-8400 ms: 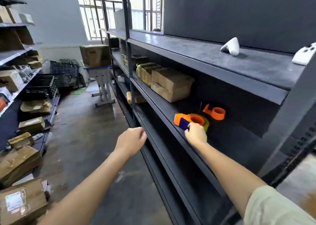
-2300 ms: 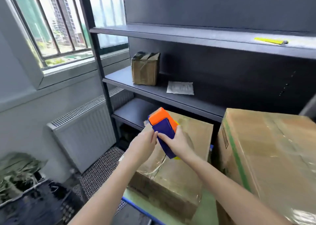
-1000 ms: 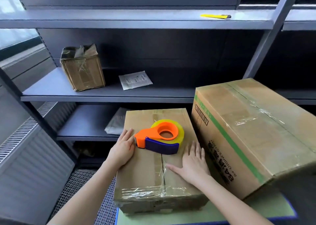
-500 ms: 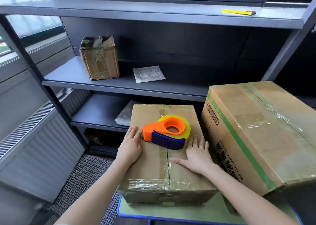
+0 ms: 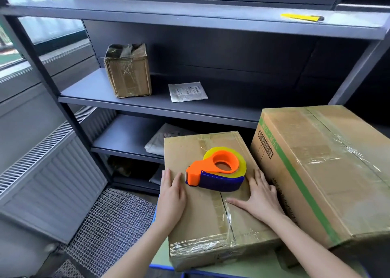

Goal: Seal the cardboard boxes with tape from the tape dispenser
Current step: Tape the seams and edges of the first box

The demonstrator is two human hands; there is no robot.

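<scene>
the dispenser (image 5: 216,172) has left my hands and lies on its side on the far half of the small box (image 5: 211,218), long axis left to right, orange nose left. left hand (image 5: 172,195) and right hand (image 5: 260,195) lie flat, fingers straight, on the box top either side, just beside it. the right is by the blue grip. big box (image 5: 327,172) stands just right.
</scene>
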